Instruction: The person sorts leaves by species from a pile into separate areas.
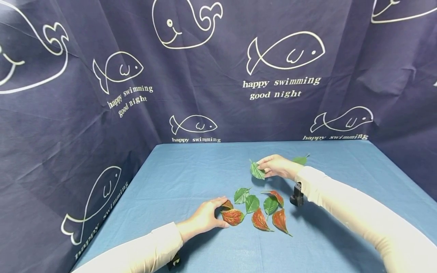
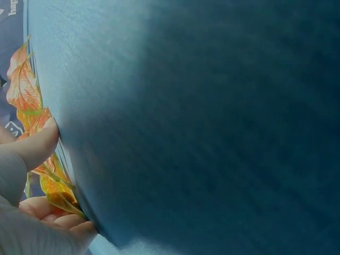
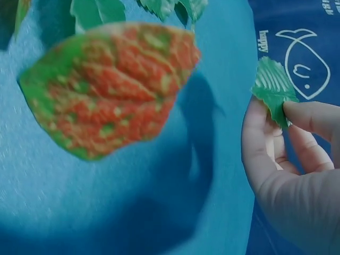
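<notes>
**Reader:** What is obscured at left?

**Author:** The left sleeve [image 1: 143, 248], cut off by the lower frame edge, covers most of a black device [image 1: 175, 261]. The left hand [image 1: 204, 217] spans two overlapping red leaves [image 1: 233, 217]; whether it grips them cannot be told. The front leaf partly masks the rear one.

**Reader:** And the centre?

**Author:** Two green leaves [image 1: 252, 204] lie beside these on the blue cloth [image 1: 191, 170]. Next, a curled red leaf [image 1: 278, 197] overlaps a third green one, with two reddish leaves [image 1: 279, 220] nearer the viewer.

**Reader:** At right?

**Author:** The right hand [image 1: 278, 166] pinches a raised green leaf [image 1: 256, 171], its fingers concealing one end. A further green leaf [image 1: 300, 160] is partly blocked by the wrist.
</notes>
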The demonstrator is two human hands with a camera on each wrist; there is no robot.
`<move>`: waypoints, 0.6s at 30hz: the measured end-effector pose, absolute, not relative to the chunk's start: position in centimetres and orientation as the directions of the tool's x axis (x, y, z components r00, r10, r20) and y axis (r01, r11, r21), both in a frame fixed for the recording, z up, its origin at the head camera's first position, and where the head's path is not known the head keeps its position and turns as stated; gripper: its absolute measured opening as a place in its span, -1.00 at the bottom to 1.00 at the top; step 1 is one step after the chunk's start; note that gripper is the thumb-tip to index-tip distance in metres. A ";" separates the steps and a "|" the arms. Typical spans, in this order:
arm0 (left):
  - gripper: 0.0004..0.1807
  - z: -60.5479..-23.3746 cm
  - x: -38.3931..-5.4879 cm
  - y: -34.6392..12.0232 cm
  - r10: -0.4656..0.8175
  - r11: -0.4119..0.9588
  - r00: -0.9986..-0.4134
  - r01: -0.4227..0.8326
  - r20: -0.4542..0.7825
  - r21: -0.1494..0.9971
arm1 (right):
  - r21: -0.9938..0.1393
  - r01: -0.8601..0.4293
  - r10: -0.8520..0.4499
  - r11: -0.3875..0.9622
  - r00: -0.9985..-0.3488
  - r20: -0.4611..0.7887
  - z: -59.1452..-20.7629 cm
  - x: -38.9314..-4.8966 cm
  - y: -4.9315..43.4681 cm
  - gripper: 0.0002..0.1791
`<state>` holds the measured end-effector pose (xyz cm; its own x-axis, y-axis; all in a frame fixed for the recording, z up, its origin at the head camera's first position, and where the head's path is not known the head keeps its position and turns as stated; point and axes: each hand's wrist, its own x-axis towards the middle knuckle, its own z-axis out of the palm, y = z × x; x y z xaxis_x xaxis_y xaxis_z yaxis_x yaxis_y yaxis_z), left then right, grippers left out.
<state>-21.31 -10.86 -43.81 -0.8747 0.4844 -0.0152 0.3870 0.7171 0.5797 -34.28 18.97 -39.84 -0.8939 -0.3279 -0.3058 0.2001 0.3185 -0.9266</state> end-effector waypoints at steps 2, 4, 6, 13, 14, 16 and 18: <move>-0.11 -43.9 -21.3 -10.8 0.482 0.716 -0.876 0.382 -0.018 0.584 | -0.930 0.194 -0.331 0.313 -0.895 -0.298 -39.6 -34.4 19.3 -0.48; -0.11 -43.9 -21.4 -10.8 0.481 0.717 -0.876 0.382 -0.018 0.583 | -0.935 0.195 -0.334 0.296 -0.896 -0.292 -39.3 -34.6 19.7 -0.46; -0.11 -43.9 -21.4 -10.8 0.482 0.718 -0.876 0.386 -0.014 0.579 | -0.940 0.195 -0.335 0.279 -0.898 -0.286 -39.0 -34.6 20.0 -0.46; -0.12 -44.0 -21.3 -10.8 0.488 0.713 -0.873 0.392 -0.010 0.582 | -0.954 0.201 -0.310 0.222 -0.913 -0.265 -38.6 -34.9 21.0 -0.46; -0.12 -44.0 -21.3 -10.8 0.488 0.712 -0.873 0.392 -0.009 0.582 | -0.955 0.197 -0.302 0.223 -0.917 -0.260 -38.7 -34.9 21.1 -0.46; -0.12 -44.0 -21.3 -10.8 0.487 0.714 -0.873 0.390 -0.012 0.581 | -0.957 0.188 -0.291 0.223 -0.924 -0.249 -38.7 -35.0 21.5 -0.47; -0.12 -44.0 -21.3 -10.8 0.488 0.716 -0.873 0.391 -0.014 0.578 | -0.958 0.184 -0.284 0.219 -0.927 -0.243 -38.8 -35.0 21.9 -0.46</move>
